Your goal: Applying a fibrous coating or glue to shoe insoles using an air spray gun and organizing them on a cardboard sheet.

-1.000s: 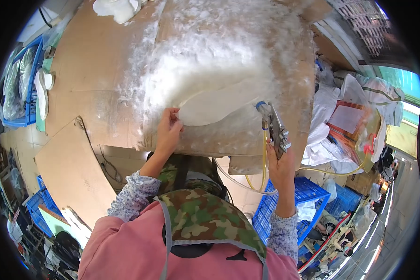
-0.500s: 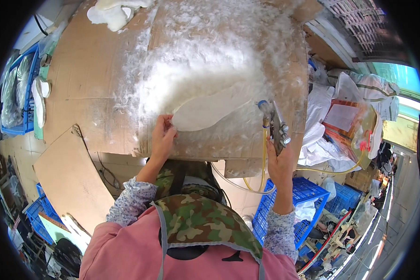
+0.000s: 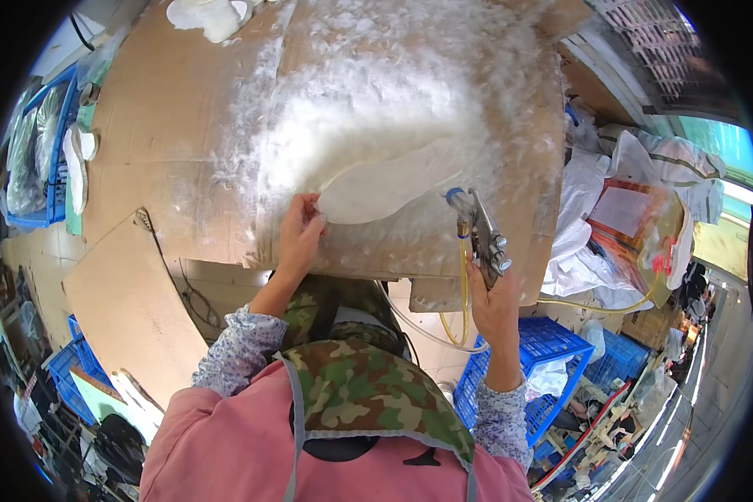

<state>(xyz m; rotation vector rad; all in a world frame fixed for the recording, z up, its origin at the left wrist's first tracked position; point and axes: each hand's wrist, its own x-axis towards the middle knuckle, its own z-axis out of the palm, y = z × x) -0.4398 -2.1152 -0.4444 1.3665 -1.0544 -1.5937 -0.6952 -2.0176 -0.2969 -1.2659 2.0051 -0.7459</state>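
A white insole [image 3: 385, 188] lies slantwise just above the cardboard, its near-left end pinched by the fingertips of my left hand [image 3: 299, 233]. White fluffy residue [image 3: 360, 100] coats the cardboard around and beyond it. In my right hand [image 3: 494, 305] is a metal spray gun [image 3: 484, 230], its blue-ringed nozzle pointing at the insole's right side. A yellow hose [image 3: 465, 289] hangs from the gun. Part of the gun's handle is hidden by my fingers.
Fluff-strewn cardboard [image 3: 167, 184] covers the work table. More white pieces [image 3: 213, 17] lie at the far left. Blue crates [image 3: 531, 360] stand below on the right, and another blue crate [image 3: 38, 159] is left. White sacks [image 3: 590, 243] pile up beyond the right edge.
My right hand has brought the spray gun slightly left and nearer to me. My left hand still pinches the insole, now shifted slightly right and up in the picture. The whole view has shifted slightly.
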